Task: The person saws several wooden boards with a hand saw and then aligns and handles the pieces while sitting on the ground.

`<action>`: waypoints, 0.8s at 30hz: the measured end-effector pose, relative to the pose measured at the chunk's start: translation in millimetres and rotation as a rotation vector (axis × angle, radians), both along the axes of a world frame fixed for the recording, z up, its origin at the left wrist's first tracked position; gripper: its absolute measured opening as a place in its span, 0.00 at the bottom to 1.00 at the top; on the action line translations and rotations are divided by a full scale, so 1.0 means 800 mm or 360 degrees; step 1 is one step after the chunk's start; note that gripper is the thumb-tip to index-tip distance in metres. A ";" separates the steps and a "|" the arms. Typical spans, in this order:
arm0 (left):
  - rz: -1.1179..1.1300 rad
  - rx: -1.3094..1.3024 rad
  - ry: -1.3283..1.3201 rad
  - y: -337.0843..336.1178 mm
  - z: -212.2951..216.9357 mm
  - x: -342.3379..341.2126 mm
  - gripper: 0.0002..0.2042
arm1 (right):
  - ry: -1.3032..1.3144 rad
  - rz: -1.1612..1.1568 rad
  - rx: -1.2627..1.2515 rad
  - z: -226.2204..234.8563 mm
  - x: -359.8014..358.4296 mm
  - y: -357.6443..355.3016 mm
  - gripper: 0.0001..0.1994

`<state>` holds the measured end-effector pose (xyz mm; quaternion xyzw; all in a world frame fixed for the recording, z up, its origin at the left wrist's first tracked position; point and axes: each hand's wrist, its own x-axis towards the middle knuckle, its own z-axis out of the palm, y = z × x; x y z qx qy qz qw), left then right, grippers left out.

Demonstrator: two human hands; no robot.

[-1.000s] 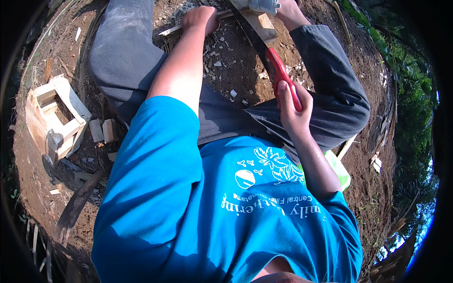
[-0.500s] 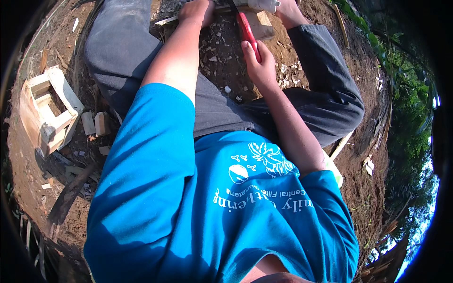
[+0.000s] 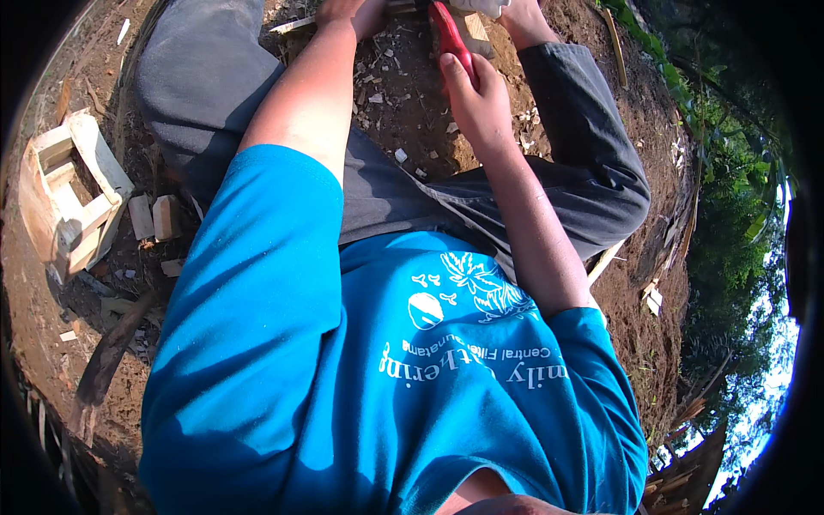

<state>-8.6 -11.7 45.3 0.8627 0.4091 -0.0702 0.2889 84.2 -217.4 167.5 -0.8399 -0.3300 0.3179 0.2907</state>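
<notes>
My right hand [image 3: 481,99] is wrapped round the red handle [image 3: 452,39] of a bladed hand tool. Its dark blade runs off the upper edge, so I cannot tell its exact kind. At the top edge, my left hand [image 3: 354,15] is closed, with its fingers partly cut off by the frame. A pale wood strip [image 3: 292,26] juts out on its left side, and light wood shows again on its right, close to the tool. Just beyond the handle sits a wooden block [image 3: 475,34], partly covered by a white thing [image 3: 485,7] beside my bare foot [image 3: 525,24].
My bent legs in grey trousers [image 3: 206,81] frame the work. Wood chips [image 3: 375,98] litter the brown soil. To the left stand a wooden box-like frame [image 3: 86,202], small wood blocks [image 3: 166,218] and a dark branch [image 3: 107,360]. Green plants [image 3: 738,189] line the right.
My right hand and the red-handled tool have moved up, toward the top edge. Less of the blade shows. The whole view has shifted slightly, moving the surroundings left and up.
</notes>
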 end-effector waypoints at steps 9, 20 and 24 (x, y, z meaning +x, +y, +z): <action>0.0077 0.0235 -0.0237 -0.011 -0.040 -0.001 0.10 | 0.0259 -0.0206 0.0135 0.004 0.019 0.014 0.18; 0.0036 -0.0025 0.0142 0.014 -0.035 0.019 0.13 | 0.0244 0.0130 0.0051 -0.068 0.001 -0.055 0.14; -0.0035 -0.0163 0.0392 0.026 -0.003 0.020 0.15 | 0.0333 -0.0125 0.0292 -0.037 -0.011 -0.017 0.14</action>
